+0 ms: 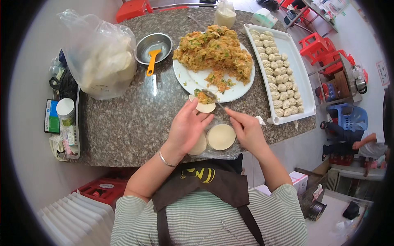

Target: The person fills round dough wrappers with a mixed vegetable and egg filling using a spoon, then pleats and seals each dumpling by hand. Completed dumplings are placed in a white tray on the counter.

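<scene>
My left hand (188, 126) holds a round dough wrapper (205, 106) on its fingers, with chopped vegetable filling (203, 97) on it. In my right hand (248, 129) is the handle of a metal spoon (211, 95), whose bowl touches that filling. Just beyond, a large white plate (192, 80) bears a heap of orange and green filling (215, 52). Stacked dough wrappers (221, 137) lie on clear plastic between my forearms, and another pile (198, 146) is partly hidden by my left hand. On the right, a white tray (300, 83) holds rows of pleated dumplings (278, 72).
A plastic bag of dough or flour (106, 61) stands on the granite table (123, 129) at left. Beside it is a metal bowl (161, 38) with an orange-handled brush or scraper (151, 63). A bagged container (224, 17) stands behind the plate. A person (366, 144) sits far right.
</scene>
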The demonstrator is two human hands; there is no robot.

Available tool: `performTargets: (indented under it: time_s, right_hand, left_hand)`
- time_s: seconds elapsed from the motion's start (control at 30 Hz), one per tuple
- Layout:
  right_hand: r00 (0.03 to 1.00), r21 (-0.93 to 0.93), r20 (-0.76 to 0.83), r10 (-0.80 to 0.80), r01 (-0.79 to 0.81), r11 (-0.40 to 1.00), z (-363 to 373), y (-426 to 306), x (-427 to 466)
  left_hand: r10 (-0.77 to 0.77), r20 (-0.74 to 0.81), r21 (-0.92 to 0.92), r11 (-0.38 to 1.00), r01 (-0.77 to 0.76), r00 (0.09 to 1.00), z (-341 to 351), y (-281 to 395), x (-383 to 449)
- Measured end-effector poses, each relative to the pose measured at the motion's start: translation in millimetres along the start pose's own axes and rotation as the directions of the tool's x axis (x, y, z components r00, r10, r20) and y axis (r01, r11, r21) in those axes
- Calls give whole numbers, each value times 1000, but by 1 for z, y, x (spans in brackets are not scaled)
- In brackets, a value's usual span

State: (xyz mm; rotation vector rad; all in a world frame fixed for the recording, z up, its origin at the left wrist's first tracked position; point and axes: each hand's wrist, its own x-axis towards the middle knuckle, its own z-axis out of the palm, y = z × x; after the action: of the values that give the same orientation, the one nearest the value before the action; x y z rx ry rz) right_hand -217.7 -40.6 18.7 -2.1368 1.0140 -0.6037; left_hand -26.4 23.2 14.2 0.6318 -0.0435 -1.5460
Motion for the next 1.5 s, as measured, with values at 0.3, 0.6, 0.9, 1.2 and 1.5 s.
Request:
performTargets:
  time_s: [0.3, 0.6, 0.9, 1.2, 1.5]
  right_hand:
    - [994, -9, -70, 89, -90, 996, -20, 7, 0]
    - [996, 128, 87, 34, -45, 991, -1, -6, -3]
    - [985, 108, 121, 119, -133, 985, -19, -13, 4]
    - [987, 206, 160, 24, -57, 977, -18, -12, 8]
    - [993, 152, 101, -59, 43, 988, -19, -9, 8]
  left_hand:
    - [71, -81, 98, 993, -63, 994, 2, -4, -2]
    - [112, -60, 73, 992, -108, 992, 1, -10, -2]
    - [96, -62, 76, 993, -92, 993, -6, -5, -4]
    - [60, -87, 149, 988, -47, 994, -6, 9, -11]
    - [14, 14, 207, 978, -17, 1000, -3, 32, 0]
